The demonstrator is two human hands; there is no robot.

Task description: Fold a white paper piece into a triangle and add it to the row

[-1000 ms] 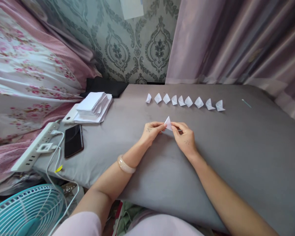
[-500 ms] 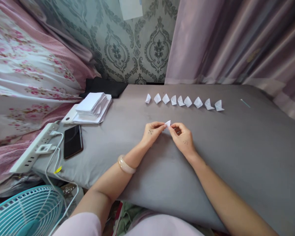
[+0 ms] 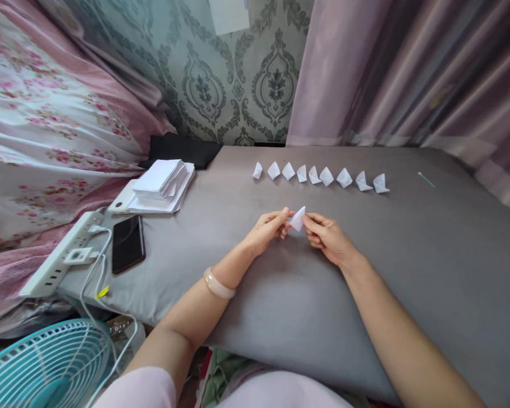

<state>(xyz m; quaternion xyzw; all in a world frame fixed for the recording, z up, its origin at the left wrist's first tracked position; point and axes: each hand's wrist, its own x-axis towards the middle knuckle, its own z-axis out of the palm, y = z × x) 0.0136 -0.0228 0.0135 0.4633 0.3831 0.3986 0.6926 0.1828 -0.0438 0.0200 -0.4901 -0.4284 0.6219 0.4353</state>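
A small piece of folded white paper (image 3: pixel 298 219) is held up between my two hands, above the grey-covered table (image 3: pixel 255 289). On its right edge, the thumb and fingers of my right hand (image 3: pixel 328 237) pinch it. My left hand (image 3: pixel 268 231) has its fingers curled against the paper's left side, with the thumb raised near the edge. Farther back stands a row of several folded white paper pieces (image 3: pixel 326 177), some pointed like little boats.
At the left are a stack of white paper sheets (image 3: pixel 158 177), a phone (image 3: pixel 128 243) and a power strip (image 3: pixel 63 252) with white cables. A blue fan (image 3: pixel 46 368) stands below the table's left edge. A thin stick (image 3: pixel 426 179) lies at the right.
The folded paper has shifted slightly right and now shows a larger face. My right hand has moved right and turned; the left thumb has lifted a little.
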